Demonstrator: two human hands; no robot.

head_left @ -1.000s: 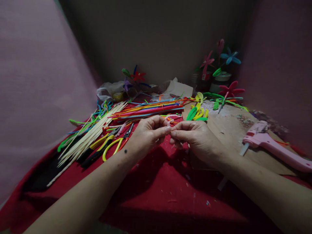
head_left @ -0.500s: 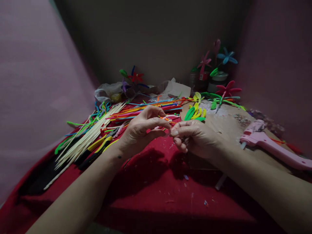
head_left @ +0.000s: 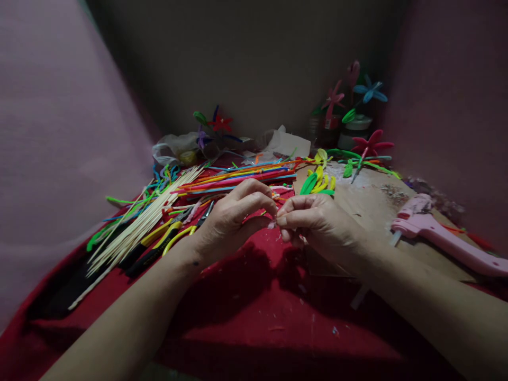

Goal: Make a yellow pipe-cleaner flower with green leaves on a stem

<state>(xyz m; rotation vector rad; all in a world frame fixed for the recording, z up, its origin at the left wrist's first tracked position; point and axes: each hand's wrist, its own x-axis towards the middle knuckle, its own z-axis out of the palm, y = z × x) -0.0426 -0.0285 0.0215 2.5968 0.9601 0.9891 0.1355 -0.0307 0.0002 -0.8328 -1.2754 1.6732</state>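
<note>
As a small, blurred pale-pink bit (head_left: 271,225) shows at your fingertips, your right grip (head_left: 321,219) pinches together, on what unclear | your left grip (head_left: 232,214) arches, tip contact unclear | open air below, then red cloth surface (head_left: 286,320) | fuzzy stems (head_left: 273,172) crowd beyond

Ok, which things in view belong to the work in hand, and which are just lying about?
In the work:
- right hand, pinching at the fingertips
- left hand, beside it
- tiny pale piece at the fingertips, too small to identify

Lying about, untouched now:
- skewers
- pliers
- scissors
- pipe cleaner bundle
- pink glue gun
- dark pink flower
</note>
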